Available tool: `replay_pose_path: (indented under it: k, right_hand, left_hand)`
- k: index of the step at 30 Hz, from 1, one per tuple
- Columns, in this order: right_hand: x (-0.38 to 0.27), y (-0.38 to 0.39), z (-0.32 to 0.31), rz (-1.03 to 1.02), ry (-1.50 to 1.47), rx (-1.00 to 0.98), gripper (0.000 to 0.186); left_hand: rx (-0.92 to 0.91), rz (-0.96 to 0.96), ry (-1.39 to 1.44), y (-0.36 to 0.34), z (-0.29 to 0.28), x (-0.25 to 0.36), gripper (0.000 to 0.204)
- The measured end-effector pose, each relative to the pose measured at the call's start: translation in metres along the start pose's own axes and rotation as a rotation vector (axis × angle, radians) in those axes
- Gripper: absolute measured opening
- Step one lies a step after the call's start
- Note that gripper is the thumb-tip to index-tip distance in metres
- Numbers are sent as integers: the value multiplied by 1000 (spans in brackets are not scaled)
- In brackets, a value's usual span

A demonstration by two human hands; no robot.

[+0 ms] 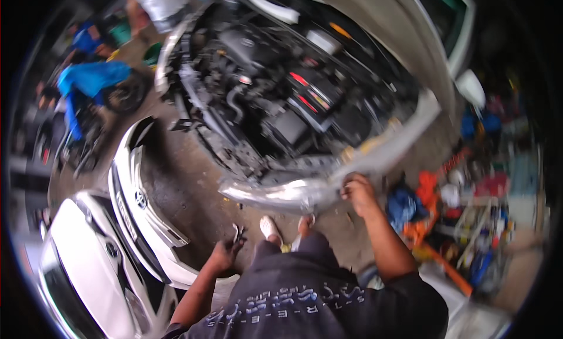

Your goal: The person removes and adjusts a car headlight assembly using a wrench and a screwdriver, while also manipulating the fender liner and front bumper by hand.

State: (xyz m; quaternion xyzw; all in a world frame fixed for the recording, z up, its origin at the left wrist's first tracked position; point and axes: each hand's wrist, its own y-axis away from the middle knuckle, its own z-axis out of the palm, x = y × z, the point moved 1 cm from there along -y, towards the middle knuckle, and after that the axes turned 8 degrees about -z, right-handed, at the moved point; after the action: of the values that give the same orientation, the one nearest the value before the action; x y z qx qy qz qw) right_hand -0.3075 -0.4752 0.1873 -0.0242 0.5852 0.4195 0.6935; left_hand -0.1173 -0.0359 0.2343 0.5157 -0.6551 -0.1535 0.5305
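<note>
My left hand (224, 256) is low in the middle-left of the head view, its fingers closed around a small shiny metal hand tool (238, 232) with a forked or hooked end; its exact kind is blurred. Farther right, my right hand (358, 192) is raised at the front corner of a car, fingers curled beside the edge of the white fender (404, 132). What those fingers hold, if anything, does not show. Just left of that hand lies the headlight (275, 191). Behind it the engine bay (264, 87) is uncovered, with the battery (314, 95) inside.
A detached white front bumper (126, 207) stands on the floor at left, beside another white car (82, 263). A motorcycle (88, 104) under blue cloth is farther back, near a person (158, 7). Tools, an orange cloth (427, 195) and shelving (492, 210) crowd the right side.
</note>
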Motion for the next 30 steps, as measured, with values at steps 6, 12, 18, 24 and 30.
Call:
replay_pose_path:
  k: [6, 12, 18, 24, 30]
  right_hand:
    - [147, 196, -81, 316, 354, -19, 16]
    - [157, 267, -209, 421, 549, 301, 16]
    - [163, 268, -364, 335, 507, 311, 17]
    - [138, 211, -444, 256, 780, 99, 18]
    - [50, 96, -418, -53, 785, -169, 25]
  left_hand:
    - [-130, 119, 7, -46, 8, 34, 35]
    - [-136, 175, -200, -25, 65, 60, 34]
    - [-104, -6, -185, 9, 185, 67, 32]
    - [-17, -139, 16, 48, 318, 38, 23]
    - [119, -164, 188, 82, 369, 21, 22]
